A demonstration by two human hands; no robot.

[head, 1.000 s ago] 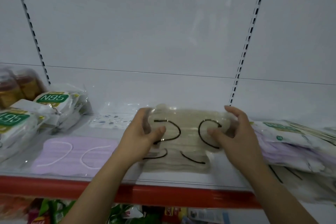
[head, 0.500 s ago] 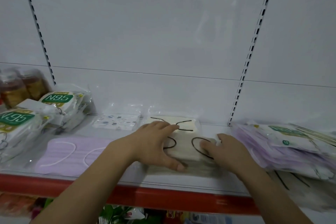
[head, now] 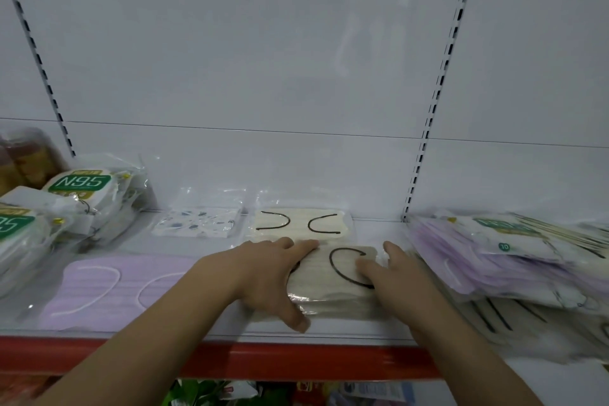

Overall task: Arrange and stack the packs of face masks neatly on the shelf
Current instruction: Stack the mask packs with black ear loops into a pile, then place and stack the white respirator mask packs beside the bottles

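Note:
A beige pack of face masks with black ear loops (head: 333,277) lies flat near the front of the white shelf (head: 329,333). My left hand (head: 273,277) rests flat on its left part, fingers straight, thumb at the pack's front edge. My right hand (head: 395,270) presses on its right end with straight fingers. Behind it lies a cream pack with black loops (head: 301,224), and left of that a speckled white pack (head: 201,222). A lilac pack with white loops (head: 115,290) lies at the front left.
N95 mask packs (head: 82,198) are piled at the left, with jars (head: 23,158) behind them. A loose heap of lilac and white packs (head: 501,260) sprawls at the right. The shelf has a red front edge (head: 296,359); goods show on the shelf below.
The beige pack came down from being held up in both hands onto the shelf. Both hands flattened on top of it, and the cream pack behind came into view.

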